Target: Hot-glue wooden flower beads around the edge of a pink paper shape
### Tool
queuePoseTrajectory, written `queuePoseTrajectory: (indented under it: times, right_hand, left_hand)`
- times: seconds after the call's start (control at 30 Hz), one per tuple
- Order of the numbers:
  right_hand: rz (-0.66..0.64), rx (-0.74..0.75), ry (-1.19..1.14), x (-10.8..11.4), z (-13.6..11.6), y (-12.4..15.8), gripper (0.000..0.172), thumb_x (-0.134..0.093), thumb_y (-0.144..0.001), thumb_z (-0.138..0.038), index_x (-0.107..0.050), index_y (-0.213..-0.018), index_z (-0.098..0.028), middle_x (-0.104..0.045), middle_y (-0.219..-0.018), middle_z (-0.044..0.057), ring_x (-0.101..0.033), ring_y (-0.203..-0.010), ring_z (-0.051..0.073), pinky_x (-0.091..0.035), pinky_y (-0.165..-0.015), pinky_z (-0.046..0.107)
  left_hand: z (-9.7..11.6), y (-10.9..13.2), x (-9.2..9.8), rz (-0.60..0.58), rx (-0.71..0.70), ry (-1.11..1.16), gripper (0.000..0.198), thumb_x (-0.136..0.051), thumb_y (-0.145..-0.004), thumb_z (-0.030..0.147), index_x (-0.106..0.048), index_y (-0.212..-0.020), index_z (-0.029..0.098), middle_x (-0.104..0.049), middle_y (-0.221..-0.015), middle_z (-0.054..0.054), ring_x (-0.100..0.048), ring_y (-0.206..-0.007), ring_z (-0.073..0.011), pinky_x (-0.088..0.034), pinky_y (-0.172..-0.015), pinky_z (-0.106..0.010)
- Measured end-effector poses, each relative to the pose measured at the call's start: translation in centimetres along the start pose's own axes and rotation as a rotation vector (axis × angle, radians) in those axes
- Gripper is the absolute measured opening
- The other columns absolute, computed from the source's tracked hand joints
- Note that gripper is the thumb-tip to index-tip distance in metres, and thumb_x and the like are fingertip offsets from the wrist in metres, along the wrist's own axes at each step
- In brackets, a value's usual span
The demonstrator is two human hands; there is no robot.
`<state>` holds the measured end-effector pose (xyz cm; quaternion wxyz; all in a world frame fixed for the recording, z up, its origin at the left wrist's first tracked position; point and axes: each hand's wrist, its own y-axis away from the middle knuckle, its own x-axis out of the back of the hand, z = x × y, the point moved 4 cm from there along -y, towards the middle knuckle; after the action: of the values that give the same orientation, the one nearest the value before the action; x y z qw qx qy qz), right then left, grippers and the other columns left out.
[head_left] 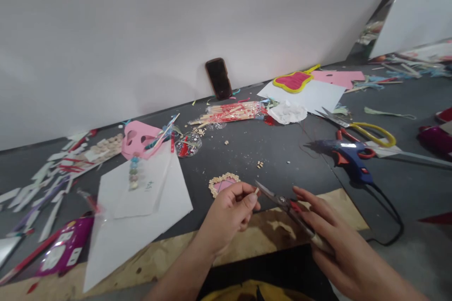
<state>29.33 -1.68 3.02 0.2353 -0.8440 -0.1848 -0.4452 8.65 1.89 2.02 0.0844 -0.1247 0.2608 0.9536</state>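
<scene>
My left hand (235, 209) is closed in a pinch on a thin pale wooden stick (256, 191), its tip poking out past the thumb. In my right hand (332, 230) is a pair of scissors (282, 201), blades pointing left and reaching close to the stick. Just beyond my left hand lies a pink piece edged with small wooden bits (223, 183), partly hidden by the fingers. A few cut wooden pieces (260, 164) lie on the dark table a little farther off.
A blue glue gun (342, 153) with its black cord and yellow-handled scissors (370, 131) lie at right. Bundled sticks (231, 113) sit at the back, near a phone (219, 78) against the white partition. White sheets (141, 230) and a purple case (67, 244) are at left.
</scene>
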Motion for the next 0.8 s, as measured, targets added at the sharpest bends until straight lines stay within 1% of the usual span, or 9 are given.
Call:
queuePoseTrajectory:
  times: [0.17, 0.23, 0.3, 0.37, 0.43, 0.47, 0.53, 0.67, 0.8]
  right_hand:
    - [-0.001, 0.012, 0.021, 0.2, -0.1, 0.3, 0.067, -0.047, -0.069, -0.008, -0.043, -0.135, -0.022, -0.032, -0.151, 0.012, -0.036, -0.136, 0.028, -0.046, -0.099, 0.046]
    - [0.002, 0.009, 0.032, 0.0, -0.1, 0.2, 0.066, -0.047, -0.069, -0.009, -0.045, -0.133, -0.023, -0.034, -0.15, 0.012, -0.038, -0.134, 0.029, -0.047, -0.098, 0.046]
    - [0.022, -0.017, 0.015, -0.1, -0.2, -0.1, 0.061, -0.048, -0.069, -0.009, -0.049, -0.128, -0.022, -0.047, -0.138, 0.014, -0.048, -0.126, 0.028, -0.051, -0.093, 0.043]
    - [0.036, -0.063, -0.044, -0.3, -0.2, -0.4, 0.051, -0.048, -0.07, -0.009, -0.056, -0.118, -0.022, -0.059, -0.116, 0.012, -0.059, -0.108, 0.024, -0.055, -0.083, 0.036]
    - [0.037, -0.103, -0.113, -0.3, -0.4, -0.8, 0.042, -0.047, -0.07, -0.009, -0.06, -0.108, -0.021, -0.062, -0.099, 0.009, -0.063, -0.092, 0.02, -0.056, -0.075, 0.03]
    - [0.032, -0.114, -0.135, -0.3, -0.5, -0.9, 0.04, -0.047, -0.07, -0.009, -0.061, -0.106, -0.021, -0.063, -0.095, 0.008, -0.063, -0.088, 0.019, -0.056, -0.073, 0.029]
    - [0.045, -0.116, -0.147, -0.2, -0.7, -1.0, 0.039, -0.047, -0.07, -0.008, -0.062, -0.104, -0.021, -0.064, -0.093, 0.007, -0.064, -0.086, 0.018, -0.057, -0.072, 0.028]
    - [0.105, -0.124, -0.104, 0.4, -0.8, -0.9, 0.04, -0.046, -0.07, -0.009, -0.064, -0.103, -0.021, -0.067, -0.092, 0.008, -0.065, -0.087, 0.02, -0.057, -0.071, 0.03]
    - [0.079, -0.126, -0.062, 0.4, -1.1, -0.6, 0.04, -0.046, -0.071, -0.01, -0.065, -0.104, -0.022, -0.068, -0.094, 0.007, -0.066, -0.088, 0.021, -0.058, -0.071, 0.031]
  left_hand:
    - [0.0, 0.0, -0.2, -0.02, 0.007, -0.02, 0.037, -0.072, -0.072, 0.049, -0.059, -0.083, 0.016, -0.057, -0.068, 0.002, -0.035, -0.045, -0.0021, -0.021, -0.039, -0.014]
    - [0.0, 0.0, -0.1, -0.027, -0.004, -0.031, 0.035, -0.071, -0.074, 0.048, -0.059, -0.083, 0.016, -0.058, -0.069, 0.002, -0.034, -0.046, -0.0021, -0.021, -0.039, -0.014]
    - [0.0, 0.1, -0.1, -0.026, -0.006, -0.039, 0.034, -0.07, -0.075, 0.047, -0.06, -0.085, 0.016, -0.057, -0.07, 0.002, -0.034, -0.046, -0.0022, -0.02, -0.039, -0.014]
    - [-0.1, 0.1, 0.0, -0.023, -0.005, -0.047, 0.033, -0.07, -0.076, 0.046, -0.06, -0.086, 0.016, -0.056, -0.07, 0.002, -0.033, -0.046, -0.0022, -0.02, -0.039, -0.014]
    - [-0.1, 0.2, 0.1, -0.022, -0.002, -0.057, 0.033, -0.069, -0.077, 0.046, -0.061, -0.088, 0.016, -0.056, -0.07, 0.002, -0.033, -0.046, -0.0023, -0.02, -0.039, -0.015]
    - [-0.2, 0.3, 0.2, -0.02, 0.0, -0.062, 0.033, -0.069, -0.077, 0.046, -0.062, -0.088, 0.016, -0.056, -0.071, 0.002, -0.033, -0.046, -0.0023, -0.02, -0.039, -0.015]
    - [-0.3, 0.4, 0.3, -0.014, 0.009, -0.07, 0.034, -0.069, -0.076, 0.047, -0.062, -0.09, 0.016, -0.056, -0.071, 0.001, -0.034, -0.046, -0.0024, -0.02, -0.039, -0.015]
    - [-0.6, 0.7, 0.7, -0.002, 0.031, -0.079, 0.034, -0.07, -0.075, 0.048, -0.063, -0.088, 0.017, -0.056, -0.07, 0.002, -0.033, -0.046, -0.0025, -0.021, -0.04, -0.015]
    - [-0.9, 0.9, 0.8, -0.004, 0.053, -0.077, 0.036, -0.071, -0.074, 0.049, -0.062, -0.089, 0.017, -0.056, -0.071, 0.002, -0.03, -0.046, -0.0021, -0.019, -0.039, -0.015]
